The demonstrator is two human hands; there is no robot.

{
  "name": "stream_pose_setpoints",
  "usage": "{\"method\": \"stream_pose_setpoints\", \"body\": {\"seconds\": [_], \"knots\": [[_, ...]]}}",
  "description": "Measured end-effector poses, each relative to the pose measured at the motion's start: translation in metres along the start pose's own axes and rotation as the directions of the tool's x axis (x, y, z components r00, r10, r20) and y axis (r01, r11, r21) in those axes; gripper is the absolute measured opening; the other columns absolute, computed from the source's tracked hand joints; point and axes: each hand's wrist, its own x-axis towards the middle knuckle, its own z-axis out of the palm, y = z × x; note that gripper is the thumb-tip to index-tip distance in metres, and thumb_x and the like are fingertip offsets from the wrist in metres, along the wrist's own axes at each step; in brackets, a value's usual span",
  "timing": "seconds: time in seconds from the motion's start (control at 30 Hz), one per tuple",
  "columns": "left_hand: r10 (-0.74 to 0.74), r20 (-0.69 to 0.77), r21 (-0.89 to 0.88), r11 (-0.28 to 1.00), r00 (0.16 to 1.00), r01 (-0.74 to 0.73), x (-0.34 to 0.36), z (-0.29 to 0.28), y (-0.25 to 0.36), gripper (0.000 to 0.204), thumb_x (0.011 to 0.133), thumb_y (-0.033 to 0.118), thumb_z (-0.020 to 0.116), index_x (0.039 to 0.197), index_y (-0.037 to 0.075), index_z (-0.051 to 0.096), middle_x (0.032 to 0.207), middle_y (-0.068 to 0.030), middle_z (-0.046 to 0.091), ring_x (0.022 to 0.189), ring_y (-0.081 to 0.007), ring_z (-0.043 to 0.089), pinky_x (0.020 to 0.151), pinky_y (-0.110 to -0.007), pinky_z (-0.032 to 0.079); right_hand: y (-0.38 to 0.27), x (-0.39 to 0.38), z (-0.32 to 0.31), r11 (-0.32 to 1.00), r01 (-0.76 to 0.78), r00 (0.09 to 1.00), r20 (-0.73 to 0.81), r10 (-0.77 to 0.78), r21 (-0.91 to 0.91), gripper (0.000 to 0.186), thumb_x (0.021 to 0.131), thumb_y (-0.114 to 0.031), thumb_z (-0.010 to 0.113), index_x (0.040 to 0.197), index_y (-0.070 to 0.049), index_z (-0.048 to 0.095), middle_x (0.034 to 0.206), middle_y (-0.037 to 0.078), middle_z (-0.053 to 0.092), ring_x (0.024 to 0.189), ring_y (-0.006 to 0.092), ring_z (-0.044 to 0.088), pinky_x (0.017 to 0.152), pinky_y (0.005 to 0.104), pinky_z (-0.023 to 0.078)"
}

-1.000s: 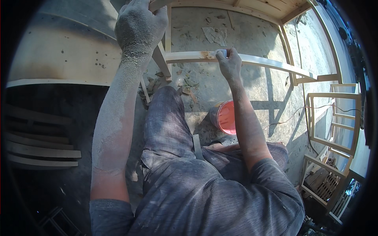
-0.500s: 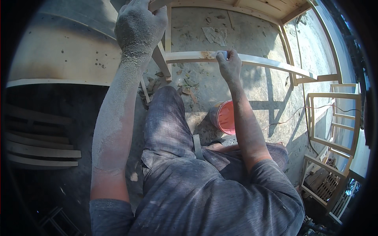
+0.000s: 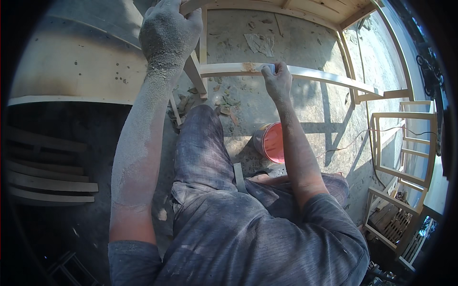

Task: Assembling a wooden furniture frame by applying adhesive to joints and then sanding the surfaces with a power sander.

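My left hand (image 3: pixel 171 31), coated in pale dust up the forearm, is closed around a wooden bar (image 3: pixel 192 5) of a bare wood frame at the top. My right hand (image 3: pixel 279 83) pinches a small pale-blue piece of sandpaper (image 3: pixel 271 67) against the long wooden rail (image 3: pixel 229 68). The rail runs left to right in front of me and has a brown patch just left of this hand. An upright wooden leg (image 3: pixel 196 74) stands by the rail's left end. Most of the left fingers are hidden behind the hand.
A bucket with a red inside (image 3: pixel 274 143) stands beside my right forearm. On the left are a wooden panel (image 3: pixel 71 66) and stacked curved slats (image 3: pixel 52 183). Wooden frames (image 3: pixel 405 148) stand at the right near a thin cable (image 3: pixel 353 141). Dry leaves (image 3: pixel 230 101) lie on the floor.
My right hand, with the sandpaper, has shifted very slightly toward me at the rail. The left hand stays in place on the bar.
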Motion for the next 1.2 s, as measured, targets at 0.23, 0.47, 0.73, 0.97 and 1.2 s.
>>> {"method": "stream_pose_setpoints", "body": {"seconds": [0.23, 0.47, 0.73, 0.97, 1.2], "knots": [[-0.006, 0.016, 0.001, 1.0, 1.0, 0.006, 0.0, 0.0, 0.0, 0.023, 0.091, 0.034, 0.069, 0.099, 0.013, 0.072, 0.093, -0.0065, 0.073, 0.093, -0.028, 0.071, 0.082, -0.044, 0.055, 0.003, -0.001, 0.001, 0.999, 0.038, 0.999, -0.03, -0.037, 0.032, 0.03, 0.085, -0.024, 0.071, 0.094, 0.004, 0.066, 0.084, 0.014, 0.072, 0.076, 0.0185, 0.068, 0.075, 0.0321, 0.055], [0.028, -0.011, 0.001, 1.0, 1.0, -0.028, 0.0, 0.001, -0.002, 0.022, 0.092, 0.034, 0.068, 0.097, 0.013, 0.072, 0.092, -0.006, 0.073, 0.092, -0.0273, 0.071, 0.082, -0.043, 0.055, 0.001, -0.003, 0.0, 0.998, 0.04, 0.999, 0.001, -0.04, 0.038, 0.03, 0.085, -0.024, 0.071, 0.094, 0.004, 0.066, 0.082, 0.013, 0.071, 0.075, 0.0173, 0.067, 0.074, 0.0318, 0.054], [0.017, -0.018, -0.002, 1.0, 1.0, -0.017, 0.001, 0.003, -0.002, 0.022, 0.091, 0.034, 0.069, 0.096, 0.013, 0.071, 0.092, -0.0055, 0.073, 0.092, -0.0269, 0.07, 0.081, -0.043, 0.055, 0.005, 0.0, -0.001, 0.999, 0.012, 0.999, -0.037, -0.01, 0.047, 0.031, 0.086, -0.025, 0.073, 0.095, 0.004, 0.066, 0.082, 0.013, 0.072, 0.075, 0.0175, 0.067, 0.073, 0.0316, 0.054], [0.023, -0.009, -0.016, 1.0, 1.0, -0.023, 0.0, 0.0, -0.001, 0.022, 0.091, 0.034, 0.069, 0.097, 0.013, 0.072, 0.092, -0.0055, 0.073, 0.092, -0.027, 0.07, 0.081, -0.043, 0.056, 0.007, 0.002, -0.001, 0.999, 0.027, 0.999, -0.04, -0.026, 0.02, 0.032, 0.087, -0.026, 0.073, 0.096, 0.004, 0.067, 0.084, 0.013, 0.072, 0.075, 0.0177, 0.067, 0.073, 0.0323, 0.054], [0.007, 0.0, -0.002, 1.0, 1.0, -0.007, 0.0, 0.0, 0.0, 0.022, 0.091, 0.034, 0.069, 0.098, 0.013, 0.072, 0.095, -0.0061, 0.073, 0.094, -0.0274, 0.07, 0.083, -0.043, 0.056, 0.007, 0.001, -0.001, 1.0, 0.011, 0.999, -0.032, -0.011, 0.026, 0.03, 0.086, -0.025, 0.075, 0.096, 0.003, 0.067, 0.083, 0.012, 0.072, 0.075, 0.0173, 0.067, 0.073, 0.0319, 0.054]]}}
